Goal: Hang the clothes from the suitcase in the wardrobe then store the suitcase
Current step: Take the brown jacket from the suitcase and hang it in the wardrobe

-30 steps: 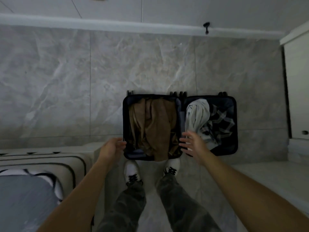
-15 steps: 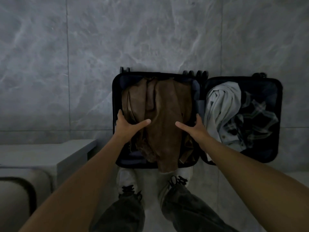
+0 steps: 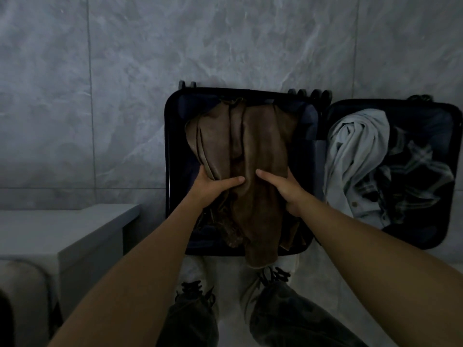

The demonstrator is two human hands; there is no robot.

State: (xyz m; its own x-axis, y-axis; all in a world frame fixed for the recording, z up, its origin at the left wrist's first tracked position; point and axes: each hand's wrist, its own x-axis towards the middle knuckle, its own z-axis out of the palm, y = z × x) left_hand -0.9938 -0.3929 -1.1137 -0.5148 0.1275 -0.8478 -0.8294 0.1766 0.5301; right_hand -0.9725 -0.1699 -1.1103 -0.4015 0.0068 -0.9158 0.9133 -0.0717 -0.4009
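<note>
A dark suitcase (image 3: 172, 151) lies open flat on the grey tiled floor, its two halves side by side. The left half holds a brown garment (image 3: 260, 146) whose lower end spills over the near rim. My left hand (image 3: 213, 186) grips its left side, thumb lying on top. My right hand (image 3: 283, 189) grips the right side the same way. Lying in the right half are a pale grey shirt (image 3: 350, 151) and a dark plaid garment (image 3: 413, 181).
A low grey ledge (image 3: 62, 234) stands at the left, close to the suitcase's near corner. My shoes (image 3: 275, 274) and trouser legs are just below the suitcase. Bare floor tiles stretch above and to the left.
The view has closed in on the suitcase. Both hands went from hovering at its near edge to reaching into the left half and closing round the brown garment.
</note>
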